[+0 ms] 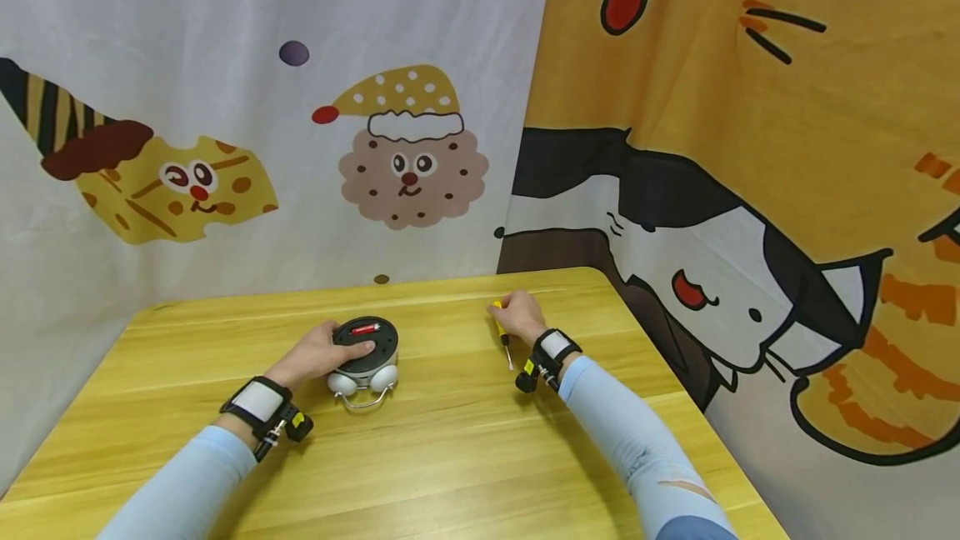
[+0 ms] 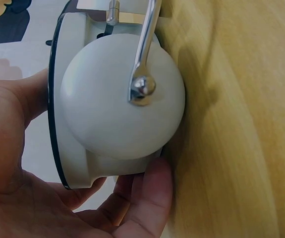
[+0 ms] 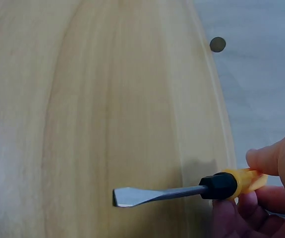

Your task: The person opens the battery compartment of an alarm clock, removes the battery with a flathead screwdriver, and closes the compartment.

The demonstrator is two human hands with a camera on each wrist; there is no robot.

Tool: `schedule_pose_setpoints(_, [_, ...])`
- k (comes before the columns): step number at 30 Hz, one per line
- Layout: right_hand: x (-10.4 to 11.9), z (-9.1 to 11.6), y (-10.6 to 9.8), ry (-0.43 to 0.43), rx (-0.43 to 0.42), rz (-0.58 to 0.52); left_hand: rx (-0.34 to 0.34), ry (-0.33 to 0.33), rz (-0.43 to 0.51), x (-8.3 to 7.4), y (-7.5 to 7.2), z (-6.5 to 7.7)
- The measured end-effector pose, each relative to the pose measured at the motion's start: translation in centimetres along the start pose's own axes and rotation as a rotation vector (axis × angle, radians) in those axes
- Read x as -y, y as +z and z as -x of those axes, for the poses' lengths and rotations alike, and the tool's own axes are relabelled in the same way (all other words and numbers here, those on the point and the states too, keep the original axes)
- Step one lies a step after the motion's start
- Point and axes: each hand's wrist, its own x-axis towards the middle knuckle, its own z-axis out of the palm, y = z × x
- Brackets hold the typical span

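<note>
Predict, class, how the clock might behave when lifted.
The clock will probably stay stiff, as its casing looks hard. Its smooth, round bells may be slippery to grip. With bells and a metal handle jutting from one end, it may tip that way.

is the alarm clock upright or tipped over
Tipped over: the alarm clock has its dark back facing up and white bells at its near edge.

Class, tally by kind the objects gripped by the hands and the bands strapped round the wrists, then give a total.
Twin-bell clock: 1
Screwdriver: 1
Wrist bands: 2
Total: 4
</note>
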Motion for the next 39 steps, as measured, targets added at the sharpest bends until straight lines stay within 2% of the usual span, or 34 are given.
schedule_pose_setpoints(8, [-0.8,-0.2,0.3,-0.007,-0.054,0.122,-0.004,0.009,-0.001,-0.1,0.0,0.0])
schedule_pose_setpoints(13, [-1.3,-0.3,0.3,-0.011,-0.040,0.123,-0.004,0.008,-0.004,0.0,0.1,0.0])
schedule_pose_setpoints(21, [-3.8,-2.7,1.7,-0.053,-0.052,0.128,-0.004,-0.002,-0.008,0.1,0.1,-0.1])
schedule_pose_setpoints(30, [-1.9,-0.8,0.6,0.000,0.009,0.053,0.003,-0.011,-0.010,0.1,0.1,0.0])
schedule_pose_setpoints(39, [-1.1,-0.1,0.3,0.002,0.031,0.069,0.013,-0.010,0.001,0.0,0.0,0.1])
